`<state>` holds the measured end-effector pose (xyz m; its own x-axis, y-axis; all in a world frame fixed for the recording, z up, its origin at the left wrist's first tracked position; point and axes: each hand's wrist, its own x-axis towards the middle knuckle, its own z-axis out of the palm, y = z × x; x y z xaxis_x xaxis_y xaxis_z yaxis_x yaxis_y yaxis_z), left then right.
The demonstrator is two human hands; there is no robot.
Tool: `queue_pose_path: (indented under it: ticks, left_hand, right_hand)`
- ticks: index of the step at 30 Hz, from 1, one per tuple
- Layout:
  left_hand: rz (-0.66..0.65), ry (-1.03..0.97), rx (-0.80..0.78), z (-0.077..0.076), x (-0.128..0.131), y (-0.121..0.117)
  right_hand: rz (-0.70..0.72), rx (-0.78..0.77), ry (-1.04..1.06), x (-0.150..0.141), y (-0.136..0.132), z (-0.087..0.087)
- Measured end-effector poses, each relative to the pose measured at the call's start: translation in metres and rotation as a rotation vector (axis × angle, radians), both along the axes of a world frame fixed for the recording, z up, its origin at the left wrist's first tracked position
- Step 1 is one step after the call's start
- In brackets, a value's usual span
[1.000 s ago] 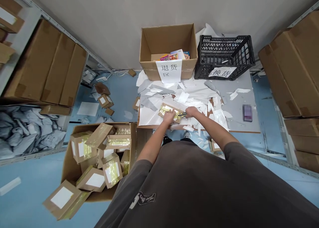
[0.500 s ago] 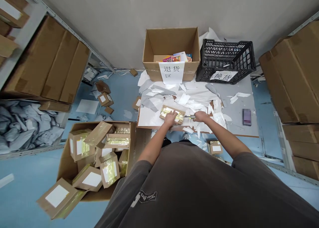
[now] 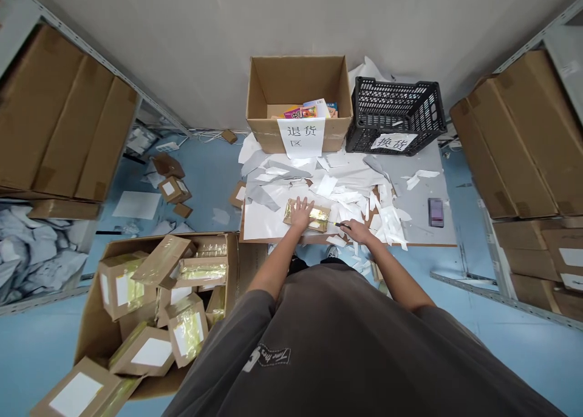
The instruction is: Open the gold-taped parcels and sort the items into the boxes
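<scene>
Left hand (image 3: 301, 214): fingers are lying spread and flat, palm down, on top of the taped parcel (image 3: 322, 214), bracing it rather than wrapping round it. Right hand (image 3: 357, 230): fingers are curling tight round the handle of a cutter (image 3: 340, 224), thin end pointing at the parcel's right end — can't tell if the blade is touching. The parcel is lying flat on the table (image 3: 421, 213).

Progress: this parcel is looking intact — tape is showing, no lifted flap visible, any slit too small to make out. I'm judging it as early stage. Done, by the look of it: books (image 3: 310, 110) are sitting in the labelled carton (image 3: 266, 136) beyond the parcel, and paper scraps (image 3: 326, 185) are littering the area beyond and to the right of it. Left over: the large carton (image 3: 232, 259), left of the parcel and nearer the body, is holding many taped boxes (image 3: 186, 333); the visible ones are looking sealed. A black crate (image 3: 357, 135) is standing beyond and right of the parcel.

Pose: both forearms are angling inward and converging at the parcel, left from near-left, right from near-right.
</scene>
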<state>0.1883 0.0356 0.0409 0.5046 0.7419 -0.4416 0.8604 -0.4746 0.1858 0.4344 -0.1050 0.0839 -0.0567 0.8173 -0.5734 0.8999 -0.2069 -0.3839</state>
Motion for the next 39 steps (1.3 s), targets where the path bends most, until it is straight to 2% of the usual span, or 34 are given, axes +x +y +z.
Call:
queue_pose_path:
  ticks: [6,12,14,16,19,21,22,24,28,31,35,39]
  left_hand:
    - [-0.077,-0.063,0.078,-0.007,-0.011,-0.006]
    - [-0.09,-0.157,0.107,-0.018,-0.017,-0.013]
    - [-0.079,-0.209,0.137,-0.023,-0.019,-0.016]
    - [-0.07,-0.259,0.165,-0.027,-0.021,-0.017]
    - [-0.056,-0.304,0.177,-0.029,-0.022,-0.017]
    - [-0.04,-0.314,0.174,-0.029,-0.022,-0.017]
    - [-0.032,-0.313,0.172,-0.028,-0.021,-0.017]
    - [-0.019,-0.303,0.164,-0.025,-0.018,-0.017]
    - [0.06,-0.255,0.148,-0.013,-0.013,-0.014]
    - [0.207,-0.187,0.126,-0.002,-0.017,-0.009]
    - [0.43,-0.155,0.078,0.004,-0.041,-0.012]
    - [0.563,-0.246,0.023,0.001,-0.066,-0.034]
  right_hand:
    - [0.015,0.045,-0.066,-0.008,-0.007,0.002]
    - [0.062,0.064,-0.158,-0.031,0.004,-0.002]
    - [0.084,0.049,-0.187,-0.031,0.007,-0.003]
    - [0.012,0.027,-0.254,-0.015,0.005,-0.002]
    - [-0.192,0.045,-0.326,0.032,-0.005,0.002]
    - [-0.198,0.084,-0.25,0.055,-0.014,0.0]
    - [-0.228,0.097,-0.185,0.058,-0.018,-0.004]
    - [-0.369,0.115,-0.03,0.042,-0.023,-0.019]
    - [-0.754,0.14,0.315,-0.044,-0.02,-0.065]
    - [-0.894,0.146,0.341,-0.093,-0.006,-0.091]
    - [-0.968,0.194,0.267,-0.108,0.045,-0.103]
    - [-0.888,0.211,0.209,-0.106,0.121,-0.099]
